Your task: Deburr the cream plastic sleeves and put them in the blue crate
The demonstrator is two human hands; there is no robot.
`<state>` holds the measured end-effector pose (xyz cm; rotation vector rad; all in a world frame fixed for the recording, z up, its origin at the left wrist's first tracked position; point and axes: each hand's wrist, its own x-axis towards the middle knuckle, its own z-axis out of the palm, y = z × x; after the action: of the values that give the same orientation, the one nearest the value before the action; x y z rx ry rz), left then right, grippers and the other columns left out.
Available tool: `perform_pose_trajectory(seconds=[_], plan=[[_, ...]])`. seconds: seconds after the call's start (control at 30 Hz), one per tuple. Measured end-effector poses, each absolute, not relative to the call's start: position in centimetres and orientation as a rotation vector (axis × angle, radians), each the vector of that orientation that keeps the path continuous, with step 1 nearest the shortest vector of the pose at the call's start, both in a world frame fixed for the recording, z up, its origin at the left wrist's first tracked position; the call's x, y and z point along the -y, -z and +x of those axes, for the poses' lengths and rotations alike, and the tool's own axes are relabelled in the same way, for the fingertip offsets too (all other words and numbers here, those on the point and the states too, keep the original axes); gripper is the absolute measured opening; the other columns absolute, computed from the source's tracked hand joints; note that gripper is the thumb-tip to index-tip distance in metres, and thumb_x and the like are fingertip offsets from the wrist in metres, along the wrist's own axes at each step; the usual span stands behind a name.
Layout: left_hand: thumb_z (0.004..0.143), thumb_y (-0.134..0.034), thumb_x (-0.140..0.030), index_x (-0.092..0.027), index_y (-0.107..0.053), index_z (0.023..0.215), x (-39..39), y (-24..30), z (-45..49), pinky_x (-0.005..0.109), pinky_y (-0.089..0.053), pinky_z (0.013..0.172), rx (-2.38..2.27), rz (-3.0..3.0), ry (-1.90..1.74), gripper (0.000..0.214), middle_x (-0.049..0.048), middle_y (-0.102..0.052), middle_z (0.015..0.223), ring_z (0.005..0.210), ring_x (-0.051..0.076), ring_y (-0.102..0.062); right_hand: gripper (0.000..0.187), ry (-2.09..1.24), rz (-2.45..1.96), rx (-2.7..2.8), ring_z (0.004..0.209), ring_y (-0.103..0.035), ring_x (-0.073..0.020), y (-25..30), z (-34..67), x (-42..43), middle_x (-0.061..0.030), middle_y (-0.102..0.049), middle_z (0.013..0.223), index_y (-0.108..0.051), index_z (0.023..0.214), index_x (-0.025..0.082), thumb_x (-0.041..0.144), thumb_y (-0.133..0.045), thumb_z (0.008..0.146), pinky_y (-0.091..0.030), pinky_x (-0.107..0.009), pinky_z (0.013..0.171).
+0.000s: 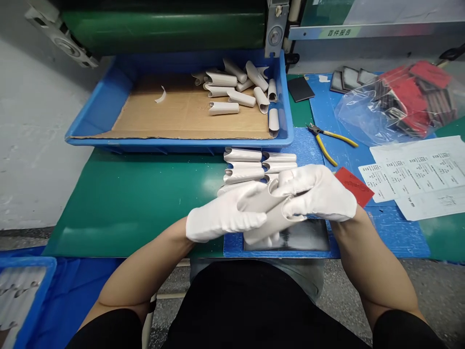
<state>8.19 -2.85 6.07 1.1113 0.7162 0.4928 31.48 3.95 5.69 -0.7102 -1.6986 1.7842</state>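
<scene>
Gloved left hand [225,215] and right hand [319,194] both closed on one curled sleeve [271,220], held between them over the counter [145,203] near edge. Stack [254,165] just behind, tray [174,143] beyond.

A factory workstation: a green-belted conveyor machine [163,29] stands over a blue plastic tray [105,106] of rolled white sleeves [236,89]. The green-matted table [127,203] carries yellow-handled pliers [329,140], printed work sheets [417,174] and a bag of red and black parts [399,102].

A green label [339,32] on the rail [399,28] reads 首件报告.
</scene>
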Motion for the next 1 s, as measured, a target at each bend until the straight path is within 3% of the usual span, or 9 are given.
perform_pose_trajectory(seconds=[0.1, 0.2, 0.27, 0.37, 0.47, 0.53, 0.7, 0.8, 1.0], plan=[[0.092, -0.082, -0.052, -0.014, -0.068, 0.125, 3.1, -6.4, 8.5, 0.048, -0.071, 0.085, -0.326, 0.698, -0.251, 0.053, 0.0154, -0.08, 0.107, 0.098, 0.033, -0.083, 0.029, -1.917, -0.546, 1.704, 0.083, -0.077, -0.0234, -5.4, 31.6, -4.0, -0.0029, -0.076, 0.081, -0.09, 0.088, 0.025, 0.041, -0.102, 0.067, -0.064, -0.035, 0.071], [0.093, -0.084, -0.036, -0.017, -0.072, 0.122, 3.4, -6.2, 9.1, 0.037, -0.072, 0.075, -0.357, 0.59, -0.367, 0.037, 0.0102, -0.078, 0.108, 0.096, 0.026, -0.082, 0.026, -1.886, -0.633, 1.726, 0.087, -0.076, -0.0229, -5.2, 31.5, -4.4, -0.0024, -0.079, 0.086, -0.09, 0.097, 0.029, 0.037, -0.099, 0.074, -0.064, -0.035, 0.077], [0.093, -0.084, -0.034, -0.015, -0.074, 0.121, 3.3, -6.0, 9.3, 0.032, -0.071, 0.067, -0.469, 0.573, -0.559, 0.035, 0.0117, -0.076, 0.112, 0.095, 0.025, -0.08, 0.028, -1.826, -0.827, 1.59, 0.07, -0.068, -0.0162, -5.0, 31.3, -4.8, -0.001, -0.076, 0.082, -0.088, 0.106, 0.027, 0.042, -0.093, 0.083, -0.058, -0.03, 0.064], [0.097, -0.08, -0.03, -0.009, -0.076, 0.113, 2.9, -6.0, 9.3, 0.027, -0.071, 0.07, -0.667, 0.479, -0.808, 0.027, 0.0137, -0.077, 0.105, 0.092, 0.022, -0.079, 0.043, -1.769, -1.001, 1.335, 0.048, -0.045, -0.0068, -4.7, 30.8, -5.3, 0.0016, -0.067, 0.076, -0.081, 0.117, 0.021, 0.057, -0.081, 0.093, -0.032, -0.022, 0.042], [0.102, -0.073, -0.023, -0.008, -0.075, 0.117, 2.5, -6.1, 9.3, 0.032, -0.072, 0.083, -0.738, 0.363, -0.909, 0.021, 0.0139, -0.079, 0.099, 0.094, 0.021, -0.08, 0.054, -1.827, -0.994, 1.37, 0.05, -0.045, -0.0067, -4.1, 30.3, -5.2, -0.0004, -0.068, 0.084, -0.075, 0.125, 0.02, 0.065, -0.077, 0.094, -0.026, -0.023, 0.041], [0.106, -0.068, -0.029, -0.009, -0.074, 0.121, 2.4, -6.3, 9.4, 0.038, -0.072, 0.086, -0.713, 0.316, -0.935, 0.027, 0.0156, -0.08, 0.103, 0.098, 0.024, -0.08, 0.055, -1.831, -1.0, 1.439, 0.056, -0.051, -0.0091, -3.7, 30.2, -4.9, -0.0008, -0.069, 0.086, -0.073, 0.128, 0.022, 0.062, -0.081, 0.091, -0.035, -0.023, 0.046], [0.109, -0.039, -0.07, -0.008, -0.075, 0.128, 2.5, -6.6, 9.3, 0.052, -0.069, 0.092, -0.606, 0.206, -0.883, 0.073, 0.022, -0.078, 0.126, 0.11, 0.032, -0.079, 0.048, -1.818, -1.061, 1.46, 0.077, -0.064, -0.0152, -3.2, 30.1, -4.5, -0.0046, -0.074, 0.105, -0.074, 0.125, 0.023, 0.056, -0.084, 0.09, -0.052, -0.027, 0.063], [0.108, -0.036, -0.074, -0.01, -0.073, 0.132, 2.5, -6.5, 9.1, 0.054, -0.067, 0.098, -0.604, 0.201, -0.864, 0.078, 0.0223, -0.076, 0.132, 0.113, 0.034, -0.079, 0.047, -1.842, -1.047, 1.468, 0.082, -0.066, -0.0158, -3.6, 30.0, -4.6, -0.0059, -0.075, 0.113, -0.075, 0.122, 0.023, 0.058, -0.082, 0.091, -0.054, -0.028, 0.068], [0.108, -0.038, -0.073, -0.012, -0.072, 0.135, 2.5, -6.4, 9.1, 0.056, -0.065, 0.101, -0.614, 0.221, -0.855, 0.075, 0.0216, -0.076, 0.134, 0.116, 0.035, -0.078, 0.041, -1.844, -1.018, 1.482, 0.081, -0.063, -0.0153, -3.9, 30.1, -4.6, -0.0042, -0.074, 0.108, -0.078, 0.119, 0.024, 0.054, -0.083, 0.092, -0.052, -0.027, 0.067]])
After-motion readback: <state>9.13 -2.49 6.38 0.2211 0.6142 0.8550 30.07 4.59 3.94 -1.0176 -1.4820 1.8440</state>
